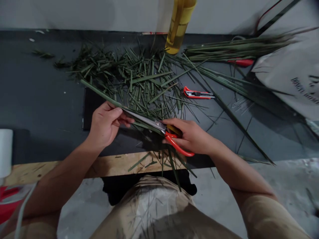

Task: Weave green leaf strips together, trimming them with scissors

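Between thumb and fingers my left hand (107,121) pinches a long green leaf strip (97,91), whose free end points up and left. My right hand (190,134) is closed on the handles of red-handled scissors (178,146). The scissor blades (142,117) reach left along the strip, with their tips close to my left fingers. Behind both hands lies a heap of cut green leaf pieces (139,76). A red utility knife (198,94) rests on the dark table right of the heap.
A yellow bottle (177,30) stands at the back. Long leaves (236,48) and a pale printed bag (289,76) lie at the right. A white roll (5,152) sits at the left edge. Scraps cross the wooden front edge (107,166).
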Tool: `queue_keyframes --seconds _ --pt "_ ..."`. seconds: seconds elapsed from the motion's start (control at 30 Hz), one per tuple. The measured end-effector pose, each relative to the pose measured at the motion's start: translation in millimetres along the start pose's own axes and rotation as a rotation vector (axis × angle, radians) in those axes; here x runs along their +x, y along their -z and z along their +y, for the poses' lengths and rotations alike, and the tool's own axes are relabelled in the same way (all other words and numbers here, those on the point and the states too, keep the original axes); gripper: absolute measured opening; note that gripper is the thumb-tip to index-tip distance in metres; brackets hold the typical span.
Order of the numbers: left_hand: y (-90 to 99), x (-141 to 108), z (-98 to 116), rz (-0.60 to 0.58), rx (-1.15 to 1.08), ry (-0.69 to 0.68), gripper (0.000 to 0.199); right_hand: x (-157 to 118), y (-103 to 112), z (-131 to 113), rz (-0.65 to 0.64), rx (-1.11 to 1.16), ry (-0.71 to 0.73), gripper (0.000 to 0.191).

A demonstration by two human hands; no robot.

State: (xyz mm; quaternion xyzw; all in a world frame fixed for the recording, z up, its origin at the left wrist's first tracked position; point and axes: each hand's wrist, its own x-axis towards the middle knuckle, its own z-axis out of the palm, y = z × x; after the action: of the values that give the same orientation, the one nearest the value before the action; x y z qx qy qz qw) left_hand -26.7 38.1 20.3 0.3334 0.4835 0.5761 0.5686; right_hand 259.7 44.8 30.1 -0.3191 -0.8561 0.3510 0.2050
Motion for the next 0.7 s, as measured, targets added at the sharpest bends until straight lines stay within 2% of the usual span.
queue_keyframes --seconds 0.13,0.27,0.37,0.7 --pt "-1.5 0.7 -3.0 0.036 0.002 0.092 0.018 -0.6 0.4 -6.1 0.000 0.032 -0.088 0.049" --pt "-5.2 3.6 -8.0 0.071 0.025 0.113 0.021 -0.8 -19.8 2.8 0.083 -0.018 -0.026 0.051" --pt "-6.1 3.9 -8.9 0.048 0.032 0.115 0.022 -1.6 -30.6 6.3 0.071 -0.008 -0.034 0.050" --pt "-3.8 -2.1 -8.0 0.013 0.061 0.148 0.032 -3.6 -41.3 1.2 0.106 -0.007 0.005 0.047"
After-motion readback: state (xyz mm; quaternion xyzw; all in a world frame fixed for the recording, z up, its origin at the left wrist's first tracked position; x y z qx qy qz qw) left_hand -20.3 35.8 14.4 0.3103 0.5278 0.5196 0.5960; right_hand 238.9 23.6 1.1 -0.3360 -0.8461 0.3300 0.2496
